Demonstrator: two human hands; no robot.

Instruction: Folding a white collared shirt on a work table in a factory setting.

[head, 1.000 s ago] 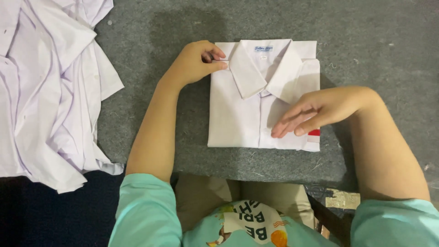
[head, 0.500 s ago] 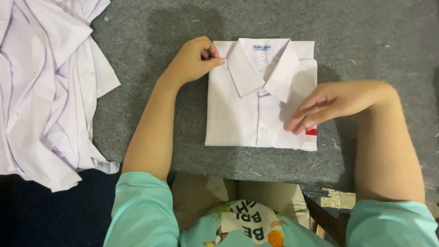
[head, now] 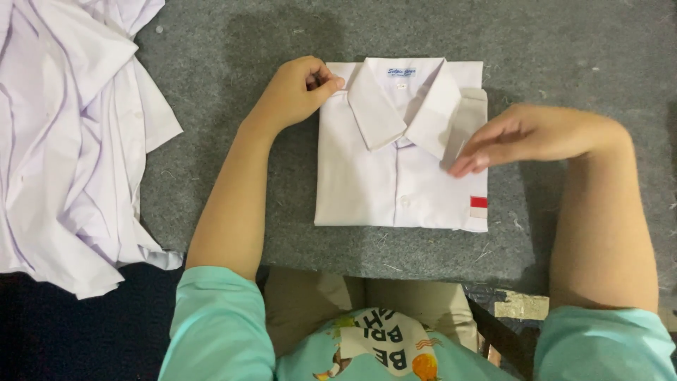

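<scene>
Counter [head: 564, 42]: a big grey fuzzy counter is lying under everything.
Pile of shirts [head: 63, 141]: a heap of loose white shirts is sitting well away from the left grip, out past the elbow side.
Folded shirt [head: 381, 183]: a white shirt is lying flat and folded in a neat square between the two grips. Its collar is pointing away from the person.
Left hand [head: 296, 92]: this grip is curling almost closed and pinching the shirt's top corner, just beside the collar.
Right hand [head: 529, 137]: this grip is narrow, with fingers straight and close together. The fingertips [head: 462, 166] are touching the folded edge of the shirt, and I cannot tell if they are pinching it.
Red and white patch [head: 479, 207]: a tiny patch is sitting on the shirt, just below the right grip.
</scene>
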